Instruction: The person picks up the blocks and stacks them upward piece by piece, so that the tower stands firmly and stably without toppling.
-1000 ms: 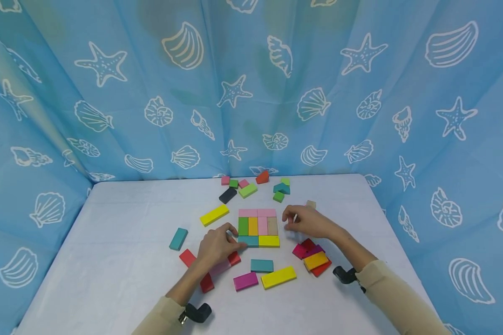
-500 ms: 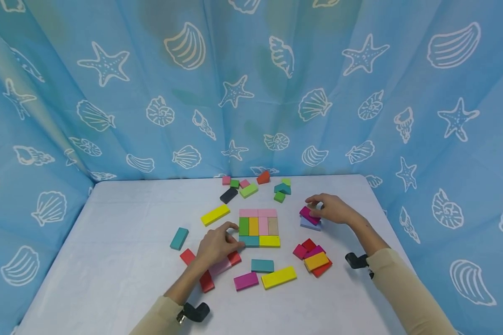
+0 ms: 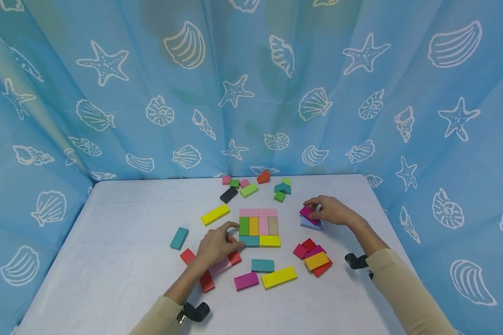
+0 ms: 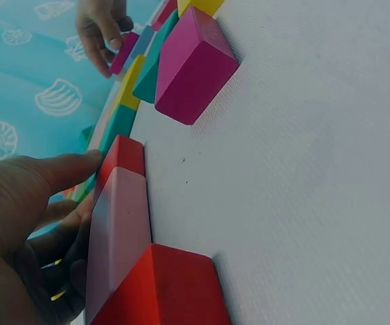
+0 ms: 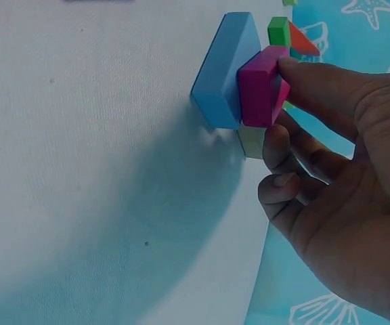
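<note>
My right hand (image 3: 334,210) pinches a magenta block (image 5: 254,95) between thumb and fingers. That block lies on a light blue block (image 5: 223,74) at the right, and a beige block (image 5: 251,142) shows behind them in the right wrist view. My left hand (image 3: 215,245) rests at the left edge of a flat rectangle of blocks, its thumb tip by the teal block (image 3: 249,241) at the near corner. In that rectangle are pink (image 3: 248,212), green (image 3: 243,226), orange, beige and yellow blocks (image 3: 269,241). Red and pink blocks (image 4: 120,223) lie under the left hand.
A pile with an orange block (image 3: 316,261) on top sits at the right front. In front of the rectangle lie teal, magenta (image 3: 246,281) and long yellow blocks (image 3: 279,278). Several small blocks and a black one (image 3: 228,195) stand toward the patterned curtain (image 3: 251,93).
My right hand has moved from beside the rectangle to the right and slightly back, onto the magenta block. The left hand has stayed in place. Little differs over the last half second.
</note>
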`<act>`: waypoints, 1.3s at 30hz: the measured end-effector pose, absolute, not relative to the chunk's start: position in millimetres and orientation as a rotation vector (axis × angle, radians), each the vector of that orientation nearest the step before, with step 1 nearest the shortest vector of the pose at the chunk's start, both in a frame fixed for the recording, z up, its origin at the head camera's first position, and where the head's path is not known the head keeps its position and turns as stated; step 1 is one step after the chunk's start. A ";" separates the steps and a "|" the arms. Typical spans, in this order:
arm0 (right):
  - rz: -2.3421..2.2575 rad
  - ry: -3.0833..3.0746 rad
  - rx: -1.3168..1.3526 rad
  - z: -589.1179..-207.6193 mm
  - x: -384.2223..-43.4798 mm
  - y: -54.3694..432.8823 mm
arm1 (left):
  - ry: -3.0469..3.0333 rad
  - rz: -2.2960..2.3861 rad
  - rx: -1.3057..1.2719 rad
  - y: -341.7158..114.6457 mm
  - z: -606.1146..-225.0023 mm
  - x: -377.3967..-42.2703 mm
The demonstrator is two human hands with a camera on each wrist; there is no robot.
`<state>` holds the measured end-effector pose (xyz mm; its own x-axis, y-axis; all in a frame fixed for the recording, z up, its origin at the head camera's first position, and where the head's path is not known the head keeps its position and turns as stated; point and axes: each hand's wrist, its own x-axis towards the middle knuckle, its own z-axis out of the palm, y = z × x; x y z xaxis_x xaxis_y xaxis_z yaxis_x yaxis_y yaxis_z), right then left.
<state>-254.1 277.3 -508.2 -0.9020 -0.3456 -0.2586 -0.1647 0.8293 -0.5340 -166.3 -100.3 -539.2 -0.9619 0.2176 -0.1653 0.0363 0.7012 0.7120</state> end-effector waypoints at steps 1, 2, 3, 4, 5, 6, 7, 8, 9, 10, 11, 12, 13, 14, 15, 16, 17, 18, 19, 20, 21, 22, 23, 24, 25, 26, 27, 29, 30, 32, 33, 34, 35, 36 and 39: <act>-0.734 2.663 -0.376 -507.8 -253.8 276.3 | 2.675 1.110 0.203 -100.4 -539.3 -166.3; -0.739 2.658 -0.364 -507.1 -253.3 275.2 | 2.675 1.108 0.201 -100.4 -539.6 -166.4; -0.744 2.652 -0.355 -506.5 -253.1 274.2 | 2.676 1.105 0.201 -100.3 -539.8 -166.5; -0.749 2.645 -0.358 -505.3 -252.5 273.0 | 2.677 1.103 0.201 -100.2 -540.1 -166.6; -0.755 2.637 -0.357 -504.4 -252.2 271.9 | 2.678 1.102 0.201 -100.2 -540.3 -166.7; -0.759 2.632 -0.348 -503.8 -252.1 270.6 | 2.678 1.104 0.201 -100.1 -540.4 -166.8; -0.765 2.627 -0.342 -502.9 -251.9 269.4 | 2.678 1.107 0.200 -100.1 -540.6 -166.8; -0.767 2.621 -0.341 -502.2 -251.7 268.5 | 2.678 1.108 0.200 -100.0 -540.9 -166.7; -0.766 2.618 -0.344 -501.6 -251.6 267.6 | 2.678 1.108 0.201 -100.1 -541.2 -166.6; -0.765 2.615 -0.350 -500.9 -251.4 266.5 | 2.677 1.108 0.201 -100.1 -541.6 -166.4; -0.763 2.616 -0.350 -500.2 -251.2 265.4 | 2.678 1.105 0.201 -100.0 -541.9 -166.2; -0.764 2.617 -0.361 -499.1 -251.2 264.0 | 2.678 1.103 0.202 -99.9 -542.1 -166.1; -0.761 2.620 -0.377 -497.6 -250.8 262.3 | 2.680 1.099 0.203 -99.8 -542.4 -165.9; -0.762 2.624 -0.392 -495.9 -250.5 260.1 | 2.682 1.096 0.204 -99.6 -542.5 -165.9; -0.771 2.625 -0.407 -493.3 -249.9 257.0 | 2.683 1.093 0.205 -99.5 -542.5 -165.8; -0.783 2.624 -0.431 -490.7 -249.4 253.7 | 2.686 1.093 0.205 -99.4 -542.3 -165.8; -0.797 2.622 -0.453 -487.9 -248.7 249.7 | 2.688 1.092 0.206 -99.3 -542.1 -165.7; -0.817 2.614 -0.476 -484.8 -247.9 244.8 | 2.689 1.094 0.208 -99.3 -541.9 -165.6; -0.838 2.603 -0.489 -482.0 -246.9 239.4 | 2.691 1.096 0.208 -99.3 -541.7 -165.6; -0.862 2.589 -0.510 -479.4 -246.1 233.8 | 2.691 1.098 0.208 -99.4 -541.4 -165.6; -0.884 2.573 -0.528 -477.1 -245.2 227.6 | 2.691 1.100 0.208 -99.5 -541.2 -165.5; -0.904 2.557 -0.547 -475.6 -244.5 221.5 | 2.691 1.102 0.208 -99.5 -541.0 -165.6; -0.923 2.541 -0.560 -474.5 -243.7 215.0 | 2.690 1.104 0.208 -99.6 -540.9 -165.6; -0.942 2.523 -0.571 -474.0 -242.9 208.6 | 2.689 1.105 0.207 -99.6 -540.9 -165.8; -0.961 2.503 -0.579 -474.3 -242.5 202.1 | 2.687 1.106 0.203 -99.7 -541.1 -165.9; -0.983 2.484 -0.581 -474.8 -241.8 196.0 | 2.685 1.106 0.197 -99.6 -541.5 -166.1; -1.004 2.463 -0.579 -475.3 -241.0 189.9 | 2.682 1.106 0.193 -99.5 -541.7 -166.3; -1.040 2.419 -0.577 -477.5 -240.2 178.9 | 2.675 1.108 0.187 -99.2 -541.8 -166.7; -1.054 2.398 -0.575 -479.1 -240.4 174.0 | 2.671 1.110 0.183 -99.0 -541.7 -166.9; -1.064 2.375 -0.585 -483.3 -242.0 165.6 | 2.663 1.113 0.176 -98.6 -541.2 -167.1; -1.061 2.367 -0.594 -485.8 -243.4 161.8 | 2.660 1.115 0.174 -98.6 -540.8 -167.0; -1.059 2.361 -0.604 -488.3 -244.8 158.2 | 2.660 1.115 0.172 -98.6 -540.6 -166.9; -1.054 2.359 -0.613 -491.1 -246.5 154.9 | 2.659 1.114 0.168 -98.7 -540.5 -166.8; -1.053 2.361 -0.626 -493.9 -248.1 151.8 | 2.658 1.113 0.166 -98.8 -540.4 -166.8; -1.061 2.358 -0.633 -499.8 -251.1 143.1 | 2.658 1.111 0.168 -99.5 -540.5 -166.3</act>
